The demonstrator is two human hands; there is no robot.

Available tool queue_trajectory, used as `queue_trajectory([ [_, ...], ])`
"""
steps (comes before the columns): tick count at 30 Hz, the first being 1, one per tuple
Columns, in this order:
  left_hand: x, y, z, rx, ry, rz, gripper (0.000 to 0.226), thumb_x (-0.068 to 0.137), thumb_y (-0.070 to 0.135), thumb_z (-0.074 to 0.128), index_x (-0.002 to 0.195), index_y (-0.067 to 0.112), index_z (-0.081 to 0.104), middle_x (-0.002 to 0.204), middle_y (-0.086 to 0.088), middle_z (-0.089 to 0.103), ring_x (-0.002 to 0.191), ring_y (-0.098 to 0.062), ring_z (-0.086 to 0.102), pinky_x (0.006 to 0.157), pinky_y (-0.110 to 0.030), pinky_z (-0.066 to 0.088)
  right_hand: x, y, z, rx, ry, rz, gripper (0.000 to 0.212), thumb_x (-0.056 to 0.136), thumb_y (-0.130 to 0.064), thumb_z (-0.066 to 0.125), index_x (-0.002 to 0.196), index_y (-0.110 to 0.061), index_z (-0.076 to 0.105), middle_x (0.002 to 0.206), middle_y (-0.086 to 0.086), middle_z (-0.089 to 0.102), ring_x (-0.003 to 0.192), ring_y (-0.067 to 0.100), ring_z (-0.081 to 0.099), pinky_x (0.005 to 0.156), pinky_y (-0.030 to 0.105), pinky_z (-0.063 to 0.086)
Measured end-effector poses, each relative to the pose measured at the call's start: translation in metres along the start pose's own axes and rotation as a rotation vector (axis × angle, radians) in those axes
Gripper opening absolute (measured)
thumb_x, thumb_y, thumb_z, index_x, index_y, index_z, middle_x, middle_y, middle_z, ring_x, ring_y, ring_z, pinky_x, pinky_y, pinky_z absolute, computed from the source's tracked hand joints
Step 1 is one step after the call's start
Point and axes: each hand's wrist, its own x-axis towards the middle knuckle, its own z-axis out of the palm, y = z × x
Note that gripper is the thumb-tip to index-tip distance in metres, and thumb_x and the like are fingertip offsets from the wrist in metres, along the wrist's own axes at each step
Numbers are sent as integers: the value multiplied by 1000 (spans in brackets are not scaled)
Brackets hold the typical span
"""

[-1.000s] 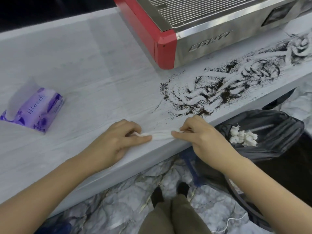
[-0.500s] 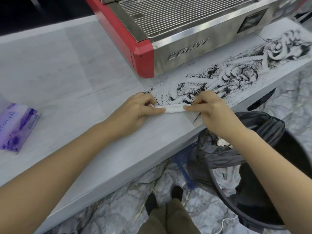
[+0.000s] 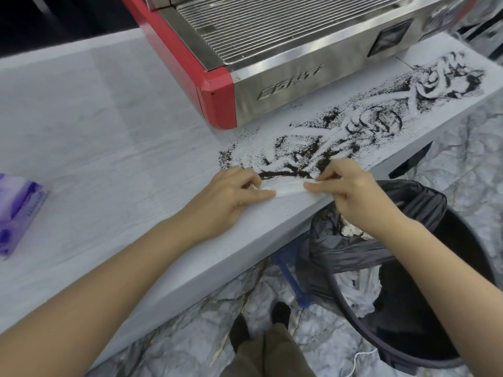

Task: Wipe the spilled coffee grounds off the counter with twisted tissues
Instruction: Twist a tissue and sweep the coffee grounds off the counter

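We pinch a white twisted tissue (image 3: 290, 189) flat on the pale grey bench (image 3: 109, 148), left hand (image 3: 234, 197) and right hand (image 3: 351, 191) each grasping one end. Dark spilled coffee grounds (image 3: 299, 159) lie touching it at twelve o'clock.

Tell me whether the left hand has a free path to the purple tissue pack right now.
Probably yes, once freed. The left hand is pinching the twisted tissue, but only bare counter lies between it and the tissue pack at its left.

Twisted tissue (image 3: 290, 189) between both hands
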Motion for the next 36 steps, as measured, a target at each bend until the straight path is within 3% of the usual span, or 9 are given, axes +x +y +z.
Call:
queue_trajectory([
  [3, 12, -3, -6, 27, -1, -28, 38, 95, 6, 54, 124, 25, 68, 102, -2, 59, 90, -24, 51, 80, -43, 43, 19, 6, -2, 12, 12, 4, 25, 91, -2, 55, 102, -8, 77, 81, 13, 57, 79, 29, 52, 62, 44, 46],
  [6, 8, -3, -13, 13, 43, -63, 39, 93, 4, 53, 122, 24, 70, 102, -1, 57, 88, -22, 51, 78, -40, 43, 27, 5, -1, 44, 46, 0, 35, 85, 14, 58, 102, -11, 77, 82, 12, 58, 79, 28, 54, 64, 41, 46],
  [11, -25, -2, -30, 13, 172, -161, 45, 88, -5, 52, 120, 21, 72, 103, -4, 58, 89, -16, 46, 79, -25, 37, 52, -18, 4, 105, 133, -96, 41, 83, 19, 57, 101, -11, 77, 87, 11, 62, 81, 27, 58, 69, 32, 48],
  [14, -30, -11, -40, 48, 217, -209, 40, 94, 7, 45, 119, 20, 72, 100, 0, 55, 87, -18, 46, 76, -27, 38, 80, -23, 10, 89, 168, -163, 35, 84, 15, 59, 101, -9, 77, 89, 11, 65, 83, 28, 61, 70, 38, 51],
  [18, -14, -38, -41, 89, 276, -314, 43, 93, -5, 55, 120, 23, 72, 99, -1, 55, 88, -19, 46, 75, -28, 38, 110, -10, 23, 25, 229, -189, 27, 80, 14, 63, 95, -4, 78, 91, 12, 73, 83, 30, 66, 71, 41, 56],
  [23, 12, -63, -35, 95, 289, -333, 36, 96, 3, 55, 120, 25, 71, 101, -4, 57, 92, -25, 51, 80, -36, 43, 129, 17, 39, -48, 277, -199, 22, 78, 8, 65, 90, -4, 78, 89, 10, 75, 83, 31, 67, 67, 41, 58],
  [27, 19, -76, -29, 112, 236, -342, 37, 95, 7, 49, 120, 23, 71, 104, -10, 60, 93, -32, 54, 83, -46, 45, 143, 28, 48, -71, 179, -197, 19, 76, 6, 65, 86, -5, 78, 85, 11, 74, 84, 34, 64, 68, 45, 56],
  [31, 13, -58, -24, 161, 238, -353, 42, 92, 3, 46, 119, 21, 72, 100, -8, 60, 88, -29, 53, 80, -40, 45, 141, 36, 46, -25, 135, -226, 32, 68, 19, 61, 84, -3, 78, 81, 12, 72, 80, 35, 63, 67, 45, 55],
  [36, -10, -12, -8, 148, 201, -351, 44, 92, 3, 47, 123, 25, 69, 101, 3, 58, 85, -18, 48, 77, -40, 44, 104, 46, 32, 58, 30, -395, 39, 67, 27, 59, 87, -1, 77, 82, 11, 73, 78, 32, 63, 68, 42, 55],
])
